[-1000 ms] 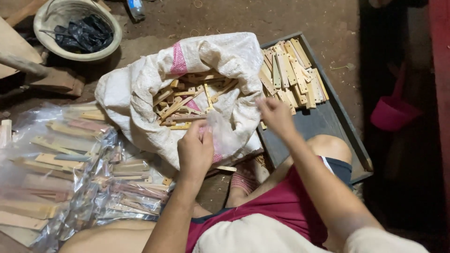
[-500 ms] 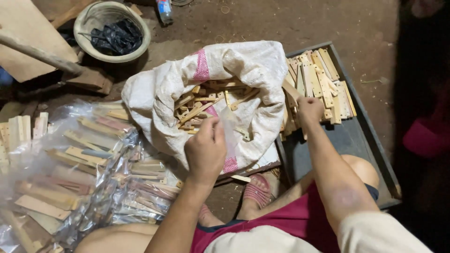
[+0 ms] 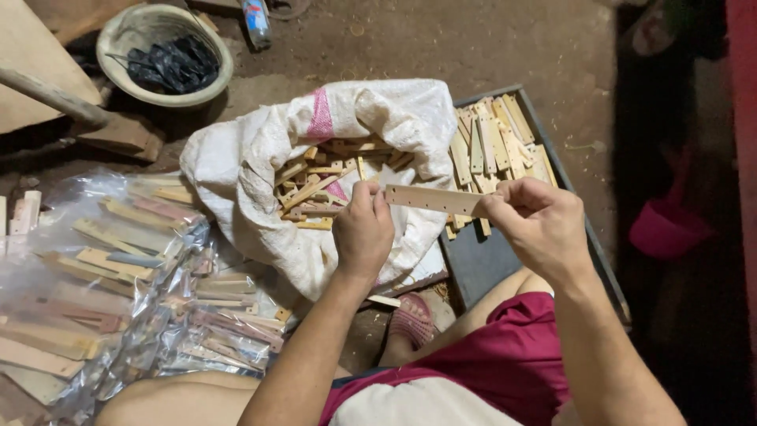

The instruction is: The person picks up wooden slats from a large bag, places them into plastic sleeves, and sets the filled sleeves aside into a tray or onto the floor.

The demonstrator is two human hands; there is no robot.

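Both my hands hold one flat wooden strip (image 3: 432, 199) with small holes along it, level above a white woven sack (image 3: 252, 170). My left hand (image 3: 363, 231) pinches its left end. My right hand (image 3: 536, 225) grips its right end. The sack lies open on the dirt floor and holds several loose wooden strips (image 3: 327, 185). To the right of it, a dark metal tray (image 3: 489, 264) carries a heap of more wooden strips (image 3: 493, 146).
Clear plastic bags of packed wooden strips (image 3: 118, 268) lie at the left. A round basin with black bags (image 3: 165, 55) sits at the top left beside a bottle (image 3: 256, 20). A pink plastic container (image 3: 666, 229) stands at the right. My foot in a sandal (image 3: 410, 319) rests below the sack.
My right hand has come back from the tray with a wooden strip, and my left hand has taken its other end. The camera has tilted slightly.
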